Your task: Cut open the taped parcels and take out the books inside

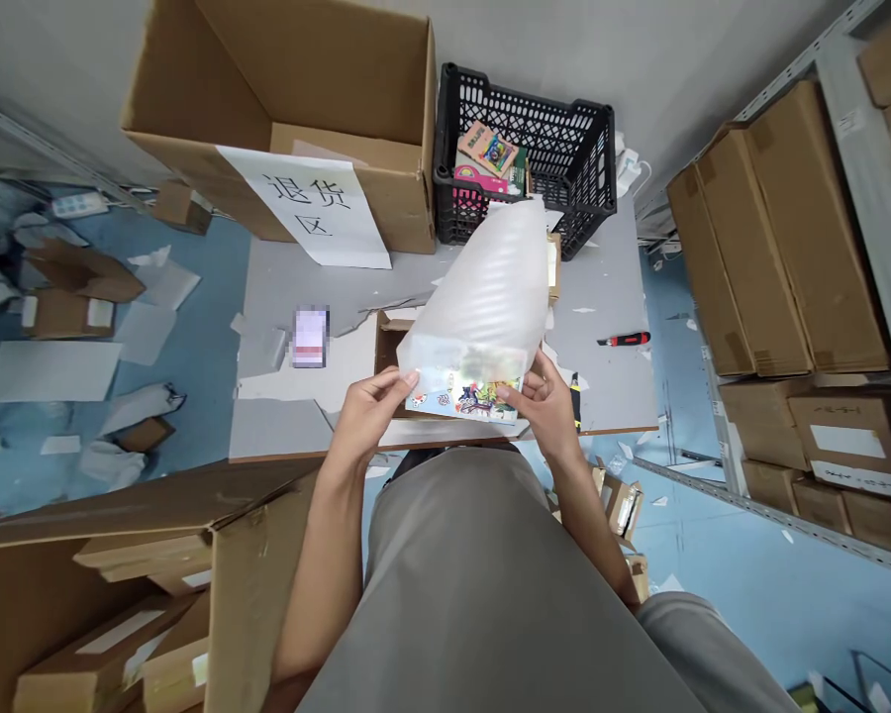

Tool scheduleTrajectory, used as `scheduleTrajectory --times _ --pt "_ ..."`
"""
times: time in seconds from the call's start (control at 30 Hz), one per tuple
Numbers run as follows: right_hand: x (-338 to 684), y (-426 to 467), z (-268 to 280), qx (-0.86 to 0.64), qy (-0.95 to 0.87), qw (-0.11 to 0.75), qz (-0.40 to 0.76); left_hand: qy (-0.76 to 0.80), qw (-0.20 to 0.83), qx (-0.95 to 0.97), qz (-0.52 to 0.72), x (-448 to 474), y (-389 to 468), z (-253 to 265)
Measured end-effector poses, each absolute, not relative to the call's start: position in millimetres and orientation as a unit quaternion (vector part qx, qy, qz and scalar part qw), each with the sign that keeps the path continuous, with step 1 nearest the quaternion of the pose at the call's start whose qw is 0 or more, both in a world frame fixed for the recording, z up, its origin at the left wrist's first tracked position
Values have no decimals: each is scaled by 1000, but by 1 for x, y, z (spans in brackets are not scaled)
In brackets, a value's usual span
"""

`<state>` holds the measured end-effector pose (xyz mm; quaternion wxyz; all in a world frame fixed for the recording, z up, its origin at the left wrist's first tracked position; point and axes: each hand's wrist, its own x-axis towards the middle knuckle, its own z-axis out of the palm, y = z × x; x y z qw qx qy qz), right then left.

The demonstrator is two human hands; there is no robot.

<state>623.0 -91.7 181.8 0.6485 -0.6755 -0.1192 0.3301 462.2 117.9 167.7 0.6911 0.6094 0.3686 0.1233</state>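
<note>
A flat, colourful item with cartoon printing (482, 401) is partly covered by a translucent white foam sheet or sleeve (490, 277). Whether it is a book or a thin box I cannot tell. My left hand (375, 411) pinches its left corner along with the foam edge, and the fingers of my right hand (545, 406) are closed on the right corner. Beneath it, mostly hidden, an open small cardboard box (388, 347) sits on the table (586, 386). The foam stretches away from me towards the crate.
A large open carton (408, 203) with a paper sign and a black plastic crate (601, 168) holding small coloured boxes stand at the back. A red-black utility knife (625, 340) lies right; a yellow-black tool (575, 401) is beside my right hand. Cartons fill the right shelf (794, 381).
</note>
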Motion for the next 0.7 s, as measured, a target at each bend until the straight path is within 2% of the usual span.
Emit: scheduleTrajectory --times 0.17,0.27,0.5,0.7 --pt "618 -100 172 -719 -127 609 310 297 693 648 105 461 129 174" --pt "620 -102 166 -728 -124 600 308 283 658 693 76 463 137 172" --pt "642 -150 195 -749 -88 600 266 317 493 800 129 456 154 160" --pt "659 -179 229 -777 -47 626 57 296 276 914 -32 471 146 148"
